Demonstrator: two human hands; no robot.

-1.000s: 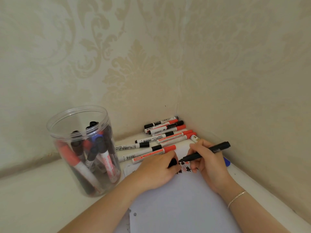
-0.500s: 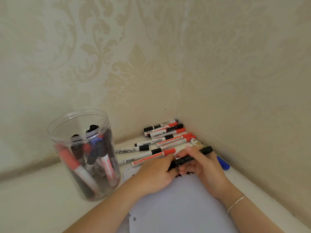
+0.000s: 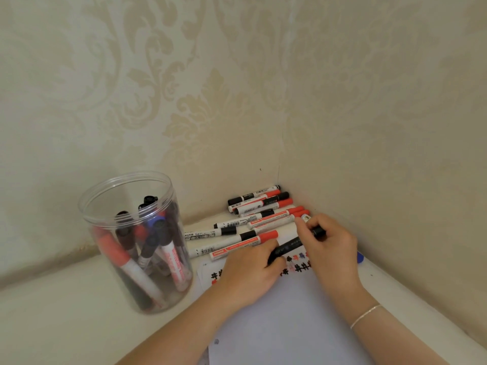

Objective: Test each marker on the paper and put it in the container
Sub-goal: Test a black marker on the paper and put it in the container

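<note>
Since 1s ago: black marker (image 3: 295, 245) level, both hands' fingers (image 3: 305, 227) curled round it.

Both hands (image 3: 253, 272) (image 3: 329, 248) grip a black marker (image 3: 292, 245) over paper (image 3: 284, 325).

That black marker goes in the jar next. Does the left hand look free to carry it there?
Probably yes. The left hand already grips one end of the black marker, and the clear jar stands open-topped to its left with bare surface between. The right hand would first have to let go.
</note>
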